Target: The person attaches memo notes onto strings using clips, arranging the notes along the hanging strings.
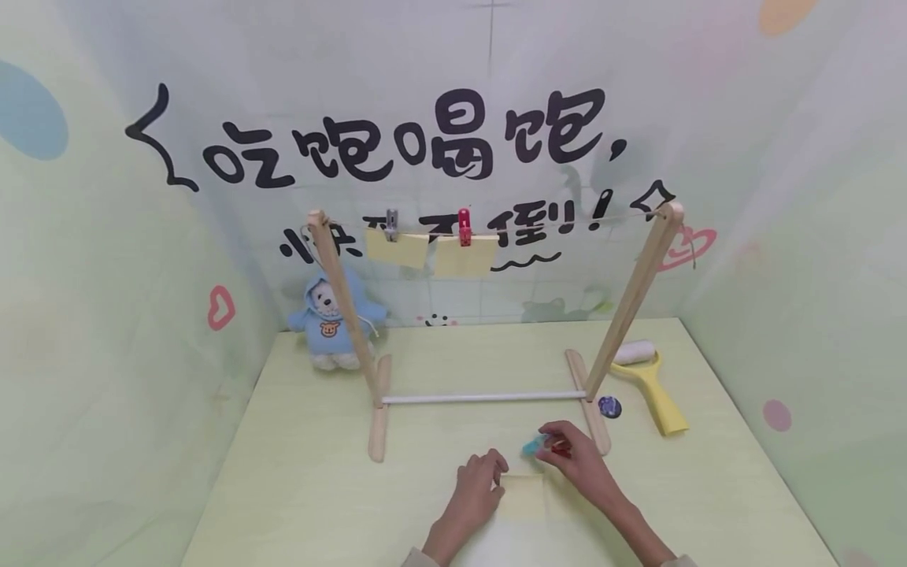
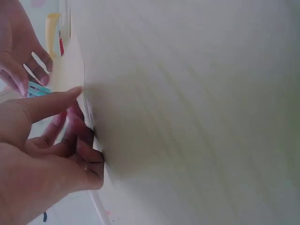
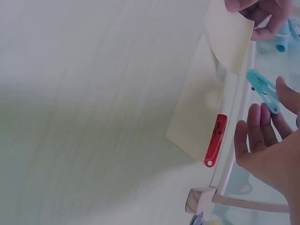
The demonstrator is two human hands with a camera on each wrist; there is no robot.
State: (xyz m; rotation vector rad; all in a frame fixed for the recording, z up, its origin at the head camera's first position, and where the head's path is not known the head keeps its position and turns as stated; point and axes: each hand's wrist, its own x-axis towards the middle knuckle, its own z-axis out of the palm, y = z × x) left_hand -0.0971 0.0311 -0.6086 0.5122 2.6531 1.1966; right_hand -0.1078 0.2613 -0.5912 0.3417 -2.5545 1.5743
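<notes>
Between thumb and fingers, my left hand (image 1: 476,488) (image 2: 51,145) pinches the edge of a pale yellow paper note (image 1: 524,498) (image 3: 229,35). In the right wrist view this note is lifted and slightly bent, with a second yellow note (image 3: 194,108) lying on the table below it. My right hand (image 1: 581,465) (image 3: 272,145) holds a turquoise clothespin (image 1: 533,446) (image 3: 263,90) by one end, just above the notes. A red clothespin (image 3: 215,140) lies on the table beside the lower note; in the head view the right hand partly covers it.
A wooden frame (image 1: 636,299) with a string stands behind the hands. Two yellow notes (image 1: 464,258) hang there from a grey clothespin (image 1: 392,224) and a red one. Behind its left post sits a plush toy (image 1: 329,327); a yellow-handled roller (image 1: 655,394) and dark round object (image 1: 609,406) lie right.
</notes>
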